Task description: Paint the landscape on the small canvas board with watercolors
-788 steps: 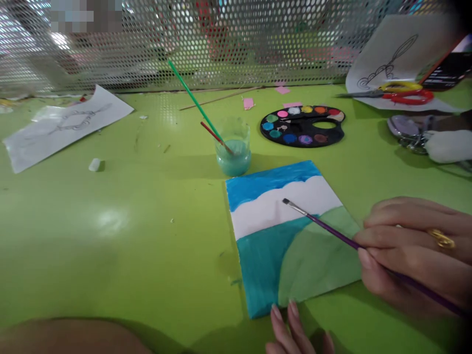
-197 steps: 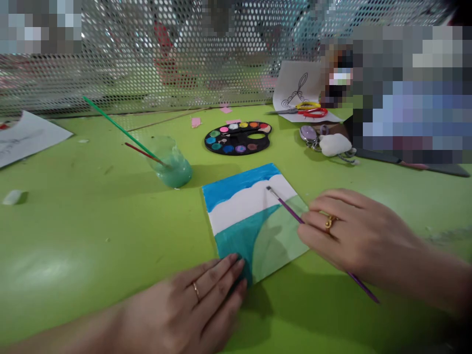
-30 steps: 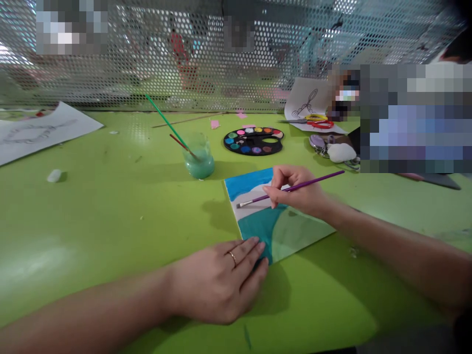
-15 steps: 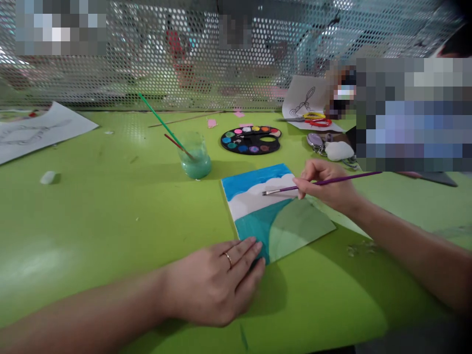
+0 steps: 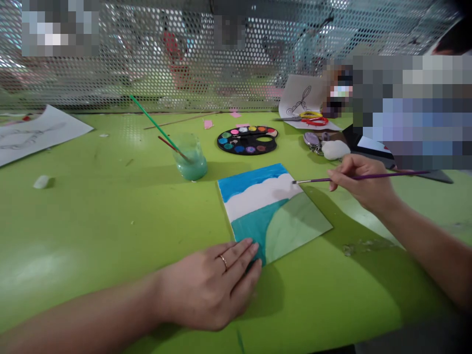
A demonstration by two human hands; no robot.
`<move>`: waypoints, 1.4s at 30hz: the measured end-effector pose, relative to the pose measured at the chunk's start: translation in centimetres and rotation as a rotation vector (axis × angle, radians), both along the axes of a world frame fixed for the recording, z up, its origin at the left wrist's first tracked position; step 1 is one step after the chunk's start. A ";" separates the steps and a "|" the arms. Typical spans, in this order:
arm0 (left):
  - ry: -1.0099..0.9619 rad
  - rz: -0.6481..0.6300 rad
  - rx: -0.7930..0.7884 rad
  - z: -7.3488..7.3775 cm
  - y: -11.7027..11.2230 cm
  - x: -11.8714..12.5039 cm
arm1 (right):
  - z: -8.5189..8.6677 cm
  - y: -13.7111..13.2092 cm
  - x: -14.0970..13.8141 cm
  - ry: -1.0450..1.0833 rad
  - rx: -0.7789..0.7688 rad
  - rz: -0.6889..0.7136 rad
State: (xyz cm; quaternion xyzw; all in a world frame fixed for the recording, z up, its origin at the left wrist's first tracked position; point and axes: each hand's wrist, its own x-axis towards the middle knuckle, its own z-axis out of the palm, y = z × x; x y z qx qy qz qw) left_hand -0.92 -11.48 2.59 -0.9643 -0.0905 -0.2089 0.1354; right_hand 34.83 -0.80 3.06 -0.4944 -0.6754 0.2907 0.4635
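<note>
Left hand (image 5: 208,287) lay flat, fingers (image 5: 239,250) extended close together, left forearm (image 5: 81,314) reached in low from the lower left, right hand (image 5: 359,184) was raised, fingertips (image 5: 332,173) pinched together, right forearm (image 5: 424,241) angled in from the right edge

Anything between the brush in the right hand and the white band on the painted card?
Nothing visible stands between them. The purple-handled paintbrush, pinched in the right hand, has its tip at the right end of the white band on the painted card. The left hand rests on the card's lower corner, away from the tip.

Card (image 5: 273,211) corner hidden under left hand (image 5: 208,287)
</note>
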 end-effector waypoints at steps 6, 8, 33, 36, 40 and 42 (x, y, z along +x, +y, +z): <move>-0.006 -0.003 -0.003 -0.1 -0.1 0.0 | 0.9 0.3 -0.8 0.031 0.068 -0.029; -0.004 -0.002 0.002 -0.1 -0.1 -0.1 | 1.2 0.2 -2.6 0.068 0.052 0.027; -0.015 0.006 0.005 -0.3 -0.1 0.0 | 2.1 -1.4 -13.9 -0.019 -0.162 0.433; -0.012 0.006 0.007 -0.2 -0.1 0.0 | 2.1 -1.3 -13.4 -0.035 -0.146 0.420; -0.007 0.011 0.003 0.0 -0.1 0.0 | 1.8 -1.1 -11.7 -0.044 -0.129 0.370; -0.003 0.009 0.001 0.0 -0.1 0.0 | 1.7 -0.9 -10.6 -0.045 -0.116 0.353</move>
